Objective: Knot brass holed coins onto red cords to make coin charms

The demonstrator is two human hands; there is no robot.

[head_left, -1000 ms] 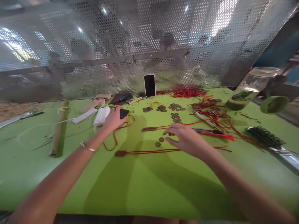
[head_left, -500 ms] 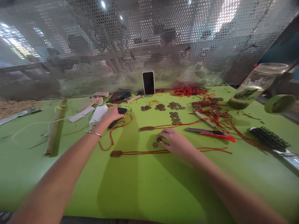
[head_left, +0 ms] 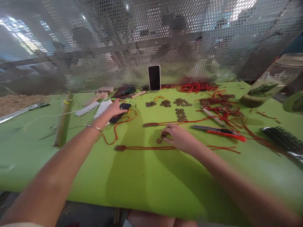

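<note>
A dark coin (head_left: pixel 163 135) sits between the nearly closed thumb and fingertips of the right hand (head_left: pixel 175 136). 1 second ago these hovered beside 2 loose coins; now just 1 loose coin (head_left: pixel 159 141) lies free there, near the red cord (head_left: pixel 146 147). The left hand (head_left: pixel 115 108) touches a black device (head_left: pixel 125 106); its grip cannot be told.

From here the table (head_left: pixel 137 179) looks smooth, with a soft sheen. Across the top, the perforated sheet (head_left: pixel 113 63) is greyish metal. The coins (head_left: pixel 165 103) mid-frame look like dull brown metal, the cord (head_left: pixel 196 87) fibrous. Upper right, the jar (head_left: pixel 262 82) is glossy and clear; left of centre, the bangle (head_left: pixel 93 127) shines like polished metal.
</note>
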